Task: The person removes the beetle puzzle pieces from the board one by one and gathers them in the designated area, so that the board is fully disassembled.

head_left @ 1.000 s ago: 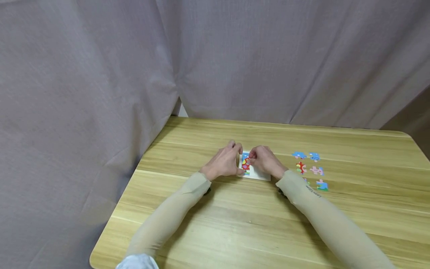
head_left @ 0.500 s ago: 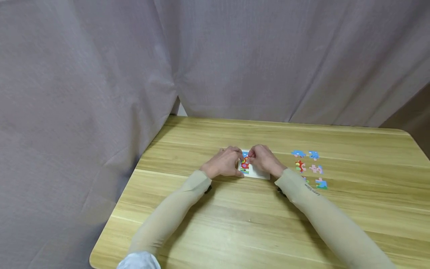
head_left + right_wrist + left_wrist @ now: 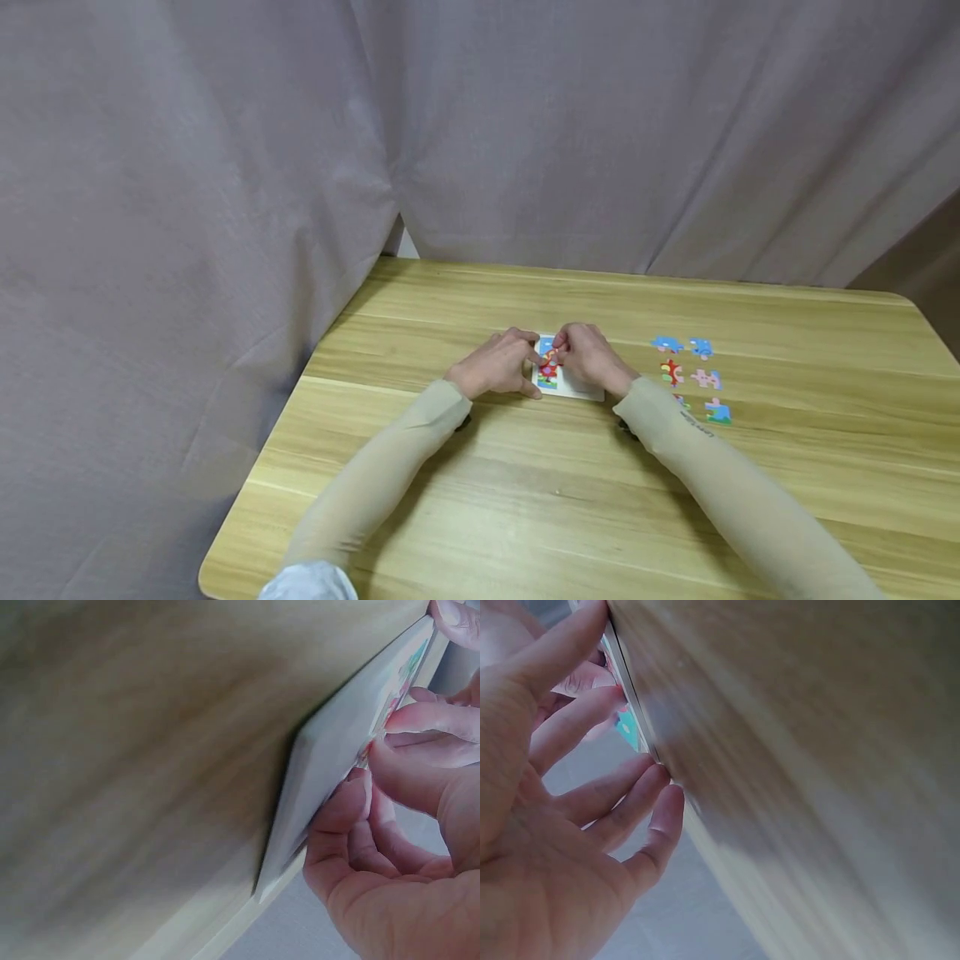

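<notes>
A flat white puzzle tray (image 3: 585, 390) lies on the table, its left part filled with colourful jigsaw pieces (image 3: 548, 380) in red, blue and green. My left hand (image 3: 504, 362) holds the tray's left end, thumb at the near edge and fingers at the far side. One of its fingers reaches over the red pieces. From the right, my right hand (image 3: 591, 358) pinches a small red puzzle piece (image 3: 364, 753) between thumb and forefinger at the picture's edge. Fingers hide most of that piece. In the left wrist view, several left fingertips (image 3: 673, 801) touch the tray's edge.
Loose puzzle pieces lie right of the tray: blue ones (image 3: 667, 343) at the back, a red one (image 3: 672, 373) and a pink one (image 3: 707, 379) mid-row, a blue-green one (image 3: 718, 411) in front. Another is partly behind the right sleeve. A grey curtain (image 3: 525, 133) hangs behind the table.
The left fingers have come lower and closer in over the tray's pieces. The right hand stays at nearly the same spot, shifting slightly. The loose pieces have not moved.
</notes>
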Motion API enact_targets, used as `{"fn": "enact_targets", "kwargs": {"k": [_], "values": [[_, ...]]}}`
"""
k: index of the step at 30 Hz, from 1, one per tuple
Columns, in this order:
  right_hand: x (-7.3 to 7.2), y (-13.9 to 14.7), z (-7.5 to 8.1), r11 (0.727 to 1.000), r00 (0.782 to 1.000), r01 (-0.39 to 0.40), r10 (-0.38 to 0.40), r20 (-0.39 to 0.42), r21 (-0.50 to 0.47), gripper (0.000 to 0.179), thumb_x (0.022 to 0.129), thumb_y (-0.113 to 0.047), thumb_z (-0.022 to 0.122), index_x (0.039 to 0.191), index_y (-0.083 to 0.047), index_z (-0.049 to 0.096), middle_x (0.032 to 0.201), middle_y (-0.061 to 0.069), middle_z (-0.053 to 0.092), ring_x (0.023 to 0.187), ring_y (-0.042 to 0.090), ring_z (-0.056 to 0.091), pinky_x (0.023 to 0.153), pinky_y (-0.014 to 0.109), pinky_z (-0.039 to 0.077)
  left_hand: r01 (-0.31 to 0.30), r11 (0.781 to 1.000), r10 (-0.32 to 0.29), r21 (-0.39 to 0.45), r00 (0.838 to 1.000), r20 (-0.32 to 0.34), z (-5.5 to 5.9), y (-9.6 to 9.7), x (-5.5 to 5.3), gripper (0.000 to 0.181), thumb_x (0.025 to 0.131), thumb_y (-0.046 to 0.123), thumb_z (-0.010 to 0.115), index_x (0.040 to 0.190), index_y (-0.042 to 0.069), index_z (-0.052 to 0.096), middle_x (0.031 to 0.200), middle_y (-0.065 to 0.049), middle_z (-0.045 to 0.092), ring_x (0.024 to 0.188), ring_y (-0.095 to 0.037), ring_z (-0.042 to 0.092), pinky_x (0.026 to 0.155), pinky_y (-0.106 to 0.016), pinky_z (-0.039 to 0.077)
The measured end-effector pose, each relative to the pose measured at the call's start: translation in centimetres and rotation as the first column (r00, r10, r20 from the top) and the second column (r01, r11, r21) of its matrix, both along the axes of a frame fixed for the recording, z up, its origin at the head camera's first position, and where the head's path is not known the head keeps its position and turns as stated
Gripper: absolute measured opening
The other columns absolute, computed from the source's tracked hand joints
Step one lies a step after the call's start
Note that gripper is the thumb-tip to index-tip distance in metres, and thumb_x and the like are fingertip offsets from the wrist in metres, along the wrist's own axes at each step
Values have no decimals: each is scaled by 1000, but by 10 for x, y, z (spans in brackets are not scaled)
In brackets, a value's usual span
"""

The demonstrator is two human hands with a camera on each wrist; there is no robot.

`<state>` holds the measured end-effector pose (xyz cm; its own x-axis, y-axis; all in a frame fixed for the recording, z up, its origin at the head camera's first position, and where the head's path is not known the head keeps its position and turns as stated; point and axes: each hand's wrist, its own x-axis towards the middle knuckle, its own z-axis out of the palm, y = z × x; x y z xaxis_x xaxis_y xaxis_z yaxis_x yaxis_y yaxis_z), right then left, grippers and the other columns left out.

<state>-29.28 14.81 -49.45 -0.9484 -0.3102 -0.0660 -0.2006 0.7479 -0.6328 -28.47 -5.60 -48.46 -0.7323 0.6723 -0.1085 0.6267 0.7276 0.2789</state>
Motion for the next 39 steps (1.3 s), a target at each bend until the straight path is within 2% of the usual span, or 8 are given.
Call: {"fn": "enact_targets", "kwargs": {"k": [4, 8, 13, 17, 24, 30, 36, 39], "values": [[1, 1, -1, 999, 1000, 10, -10, 13, -31, 29, 92, 11, 65, 121, 10, 65, 94, 14, 75, 86, 23, 67, 84, 35, 55, -7, 1000, 7, 7, 1000, 2, 0, 1, -1, 58, 84, 45, 94, 132, 18, 80, 167, -13, 55, 157, -34, 51, 132, -51, 42], [1, 1, -1, 999, 999, 10, -9, 36, -39, 39, 93, 12, 63, 132, 10, 60, 92, 11, 74, 85, 20, 66, 84, 33, 53, -26, 1000, 26, -9, 1000, 8, 0, 2, -2, 68, 83, 47, 95, 140, 17, 74, 166, -10, 56, 155, -32, 52, 129, -48, 46], [0, 1, -1, 999, 999, 8, -6, 39, -43, 35, 91, 12, 63, 126, 10, 63, 88, 10, 72, 81, 18, 63, 79, 28, 50, -53, 998, 52, -25, 999, -11, -3, 3, -4, 82, 87, 55, 89, 150, 9, 64, 163, -9, 59, 152, -28, 54, 127, -41, 49], [0, 2, -1, 999, 1000, 6, -5, 30, -44, 34, 91, 12, 64, 125, 11, 64, 87, 9, 69, 81, 18, 61, 79, 28, 49, -69, 997, 69, -28, 997, -21, -4, 4, -5, 82, 91, 56, 86, 150, 6, 63, 161, -8, 57, 150, -25, 54, 125, -40, 50], [1, 3, -1, 999, 999, 16, -15, 41, -42, 37, 89, 14, 60, 126, 11, 65, 89, 9, 67, 84, 19, 59, 81, 30, 49, -80, 996, 80, -36, 997, -3, -3, 5, -5, 73, 89, 55, 88, 141, 6, 69, 164, -5, 52, 150, -25, 51, 124, -46, 51], [1, 4, 0, 999, 999, 25, -23, 42, -46, 33, 91, 11, 61, 124, 11, 66, 91, 11, 66, 86, 20, 59, 84, 31, 49, -95, 994, 96, -47, 995, 19, -3, 6, -6, 82, 89, 56, 87, 151, 7, 64, 170, -3, 48, 156, -24, 46, 130, -51, 44], [2, 8, 1, 999, 1000, 13, -14, -15, -51, 30, 93, 7, 63, 122, 13, 68, 92, 14, 70, 84, 20, 61, 80, 28, 50, -85, 995, 87, -52, 996, 26, -3, 5, -6, 87, 88, 58, 88, 153, 6, 62, 171, -4, 48, 158, -25, 44, 132, -47, 42], [3, 13, 4, 999, 1000, 5, -6, -25, -50, 29, 96, 4, 64, 123, 13, 68, 96, 16, 72, 86, 21, 64, 82, 31, 55, -85, 995, 86, -58, 996, 23, -3, 4, -7, 89, 86, 59, 90, 152, 6, 62, 172, -5, 47, 159, -25, 44, 133, -44, 42]]}}
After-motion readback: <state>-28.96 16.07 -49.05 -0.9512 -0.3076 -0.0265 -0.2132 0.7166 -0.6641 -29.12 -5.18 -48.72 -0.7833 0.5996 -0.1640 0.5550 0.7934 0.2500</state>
